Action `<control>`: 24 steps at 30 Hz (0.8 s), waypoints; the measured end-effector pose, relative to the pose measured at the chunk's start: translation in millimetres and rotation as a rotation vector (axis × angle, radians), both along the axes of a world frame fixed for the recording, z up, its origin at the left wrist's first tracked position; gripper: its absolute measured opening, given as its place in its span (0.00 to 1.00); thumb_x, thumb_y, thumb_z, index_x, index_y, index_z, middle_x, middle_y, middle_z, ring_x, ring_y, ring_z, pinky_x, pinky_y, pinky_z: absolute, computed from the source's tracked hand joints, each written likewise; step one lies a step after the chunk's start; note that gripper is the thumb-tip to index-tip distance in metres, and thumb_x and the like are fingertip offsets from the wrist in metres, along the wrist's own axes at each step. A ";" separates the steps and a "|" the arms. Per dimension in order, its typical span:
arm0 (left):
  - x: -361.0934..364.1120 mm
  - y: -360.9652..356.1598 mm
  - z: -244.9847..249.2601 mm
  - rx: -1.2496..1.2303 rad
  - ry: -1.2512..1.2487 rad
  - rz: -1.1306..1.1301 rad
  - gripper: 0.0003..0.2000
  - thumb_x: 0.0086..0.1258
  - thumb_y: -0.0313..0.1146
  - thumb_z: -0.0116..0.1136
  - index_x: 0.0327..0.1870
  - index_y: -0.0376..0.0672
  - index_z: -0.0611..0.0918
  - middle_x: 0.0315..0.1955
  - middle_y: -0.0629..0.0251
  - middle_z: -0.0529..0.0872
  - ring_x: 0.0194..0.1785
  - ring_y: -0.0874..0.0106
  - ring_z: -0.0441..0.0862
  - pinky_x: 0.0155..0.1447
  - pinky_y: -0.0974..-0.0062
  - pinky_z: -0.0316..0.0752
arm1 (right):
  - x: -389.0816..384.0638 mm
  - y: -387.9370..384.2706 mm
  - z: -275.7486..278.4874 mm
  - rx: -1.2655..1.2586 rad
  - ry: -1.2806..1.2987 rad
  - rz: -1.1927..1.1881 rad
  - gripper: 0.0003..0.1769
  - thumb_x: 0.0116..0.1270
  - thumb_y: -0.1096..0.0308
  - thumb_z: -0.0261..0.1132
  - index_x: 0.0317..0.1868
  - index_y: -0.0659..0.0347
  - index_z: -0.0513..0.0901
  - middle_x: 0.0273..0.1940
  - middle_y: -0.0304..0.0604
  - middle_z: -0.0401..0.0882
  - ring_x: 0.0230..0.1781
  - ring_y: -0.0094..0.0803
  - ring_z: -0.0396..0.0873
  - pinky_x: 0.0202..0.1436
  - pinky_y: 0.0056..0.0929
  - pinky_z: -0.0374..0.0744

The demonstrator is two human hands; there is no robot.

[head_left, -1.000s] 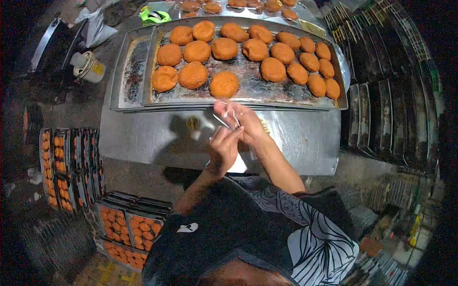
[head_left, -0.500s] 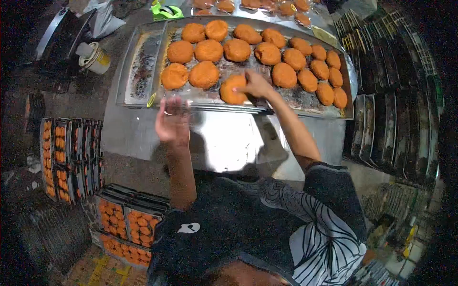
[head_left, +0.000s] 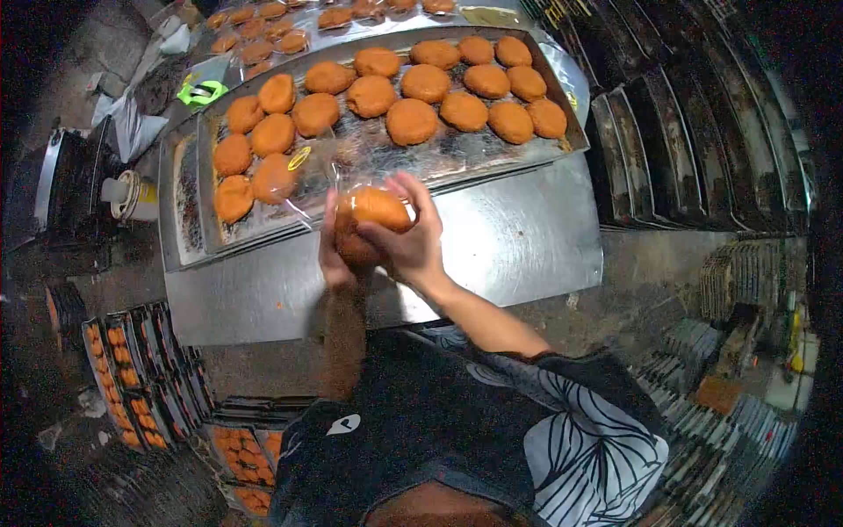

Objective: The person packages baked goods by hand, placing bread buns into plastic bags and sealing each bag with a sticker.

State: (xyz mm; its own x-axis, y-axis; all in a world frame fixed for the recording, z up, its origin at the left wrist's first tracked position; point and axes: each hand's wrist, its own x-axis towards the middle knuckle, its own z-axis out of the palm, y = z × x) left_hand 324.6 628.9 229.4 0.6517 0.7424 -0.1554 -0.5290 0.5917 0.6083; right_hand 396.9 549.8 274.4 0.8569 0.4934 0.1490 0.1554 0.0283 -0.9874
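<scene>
My right hand [head_left: 414, 244] is wrapped round an orange-brown bun [head_left: 379, 207], thumb across its near side and fingers over the top. On its left, my left hand [head_left: 334, 250] grips a clear plastic bag [head_left: 323, 169] that stands up around the bun and carries a yellow oval label [head_left: 299, 158]. More orange-brown surface shows in shade below the bun, between the palms. Both hands are held over the front edge of a metal tray [head_left: 198, 193], where several round buns [head_left: 413, 121] lie in loose rows.
The tray rests on a steel table [head_left: 527, 237]. Bagged buns [head_left: 263, 39] lie behind it, near a bright green tape dispenser [head_left: 202, 92]. Dark trays [head_left: 637, 154] stand stacked at right. Racks of buns [head_left: 132, 378] stand on the floor at lower left, and a white bucket [head_left: 132, 198] is at left.
My right hand has lifted a bun off the tray's front edge and brought it to the bag in my left hand. The hands are now together, and the view has turned.
</scene>
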 end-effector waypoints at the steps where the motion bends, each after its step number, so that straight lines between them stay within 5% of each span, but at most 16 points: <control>1: 6.3 -11.8 1.6 -0.131 -0.043 -0.024 0.25 0.65 0.42 0.43 0.62 0.44 0.58 0.54 0.60 0.67 0.55 0.68 0.67 0.58 0.68 0.62 | 3.1 2.1 -4.6 0.030 -0.084 -0.117 0.39 0.41 0.69 0.73 0.54 0.67 0.63 0.52 0.52 0.66 0.54 0.35 0.66 0.58 0.28 0.64; 2: 15.9 -20.6 -8.7 0.100 -0.650 -0.234 0.27 0.64 0.42 0.44 0.63 0.45 0.56 0.54 0.60 0.67 0.56 0.67 0.66 0.59 0.67 0.61 | 2.4 3.4 -8.7 0.036 -0.079 -0.119 0.39 0.41 0.69 0.73 0.54 0.67 0.63 0.52 0.52 0.66 0.54 0.35 0.66 0.58 0.28 0.64; 3: 17.4 -18.2 -6.2 0.107 -0.647 -0.239 0.27 0.64 0.42 0.44 0.63 0.45 0.56 0.54 0.60 0.67 0.56 0.67 0.66 0.59 0.67 0.61 | 1.8 5.0 -12.3 0.070 -0.055 -0.202 0.40 0.43 0.63 0.71 0.55 0.67 0.62 0.52 0.54 0.66 0.54 0.39 0.66 0.57 0.31 0.65; 5: 18.5 -11.7 1.3 0.156 0.061 -0.161 0.29 0.62 0.43 0.46 0.63 0.45 0.55 0.54 0.59 0.67 0.56 0.65 0.66 0.60 0.66 0.60 | 3.1 0.3 -16.5 0.109 -0.033 -0.285 0.42 0.45 0.56 0.70 0.57 0.66 0.61 0.52 0.57 0.66 0.53 0.43 0.66 0.55 0.34 0.66; 7: 21.1 -18.6 50.0 0.066 0.010 -0.150 0.31 0.61 0.42 0.48 0.64 0.44 0.53 0.53 0.59 0.68 0.55 0.65 0.66 0.59 0.66 0.61 | 1.0 -16.0 -20.4 0.052 -0.618 -0.214 0.41 0.49 0.49 0.64 0.58 0.67 0.61 0.55 0.57 0.62 0.57 0.45 0.61 0.56 0.36 0.63; 10: 25.5 -20.7 34.6 0.054 -0.119 -0.178 0.30 0.62 0.42 0.46 0.63 0.44 0.54 0.53 0.59 0.68 0.55 0.65 0.67 0.59 0.67 0.62 | 21.1 -42.8 -24.3 0.041 -0.795 -0.067 0.36 0.48 0.59 0.65 0.56 0.64 0.65 0.55 0.52 0.64 0.50 0.43 0.65 0.51 0.33 0.66; 12: 26.2 -25.0 -26.2 -0.510 -0.448 -0.259 0.28 0.62 0.41 0.45 0.62 0.44 0.56 0.54 0.57 0.67 0.56 0.64 0.66 0.59 0.67 0.62 | 30.5 -38.7 -17.0 0.036 -0.904 -0.053 0.33 0.44 0.64 0.67 0.53 0.64 0.68 0.50 0.48 0.70 0.41 0.41 0.71 0.44 0.33 0.72; 17: 12.1 -14.5 31.8 -0.249 -0.329 -0.307 0.29 0.61 0.46 0.45 0.61 0.43 0.57 0.56 0.53 0.64 0.59 0.61 0.62 0.60 0.64 0.59 | 25.1 -29.7 -22.0 -0.038 -0.850 -0.120 0.36 0.38 0.63 0.72 0.51 0.63 0.69 0.43 0.51 0.74 0.39 0.44 0.72 0.41 0.32 0.73; 19: 16.6 -17.4 41.6 -0.192 -0.293 -0.344 0.29 0.60 0.47 0.45 0.60 0.43 0.58 0.56 0.52 0.63 0.60 0.60 0.61 0.61 0.63 0.59 | 9.0 -39.0 -44.2 -0.060 -0.678 0.299 0.32 0.45 0.61 0.67 0.51 0.62 0.69 0.48 0.50 0.71 0.36 0.47 0.73 0.44 0.36 0.73; 21: 19.5 -31.9 42.9 -0.012 -0.287 -0.161 0.36 0.58 0.53 0.43 0.60 0.33 0.55 0.60 0.50 0.58 0.61 0.59 0.58 0.63 0.62 0.54 | -6.1 -35.0 -11.2 -0.122 -0.765 0.084 0.35 0.42 0.61 0.69 0.52 0.62 0.68 0.48 0.52 0.71 0.34 0.48 0.73 0.43 0.37 0.74; 23: 7.5 -17.5 32.8 -0.115 -0.311 -0.235 0.36 0.56 0.54 0.44 0.60 0.34 0.55 0.59 0.51 0.58 0.60 0.59 0.60 0.60 0.58 0.57 | 1.0 -14.9 4.2 -0.160 -0.670 0.154 0.41 0.38 0.61 0.73 0.55 0.62 0.65 0.49 0.49 0.70 0.46 0.38 0.70 0.44 0.33 0.73; 24: -0.1 -11.5 28.8 -0.341 -0.511 -0.355 0.34 0.58 0.54 0.42 0.59 0.37 0.57 0.56 0.51 0.62 0.57 0.61 0.63 0.54 0.64 0.64 | -1.9 -11.5 0.3 0.030 -0.494 0.139 0.37 0.40 0.63 0.72 0.52 0.61 0.68 0.49 0.48 0.70 0.47 0.39 0.71 0.46 0.30 0.73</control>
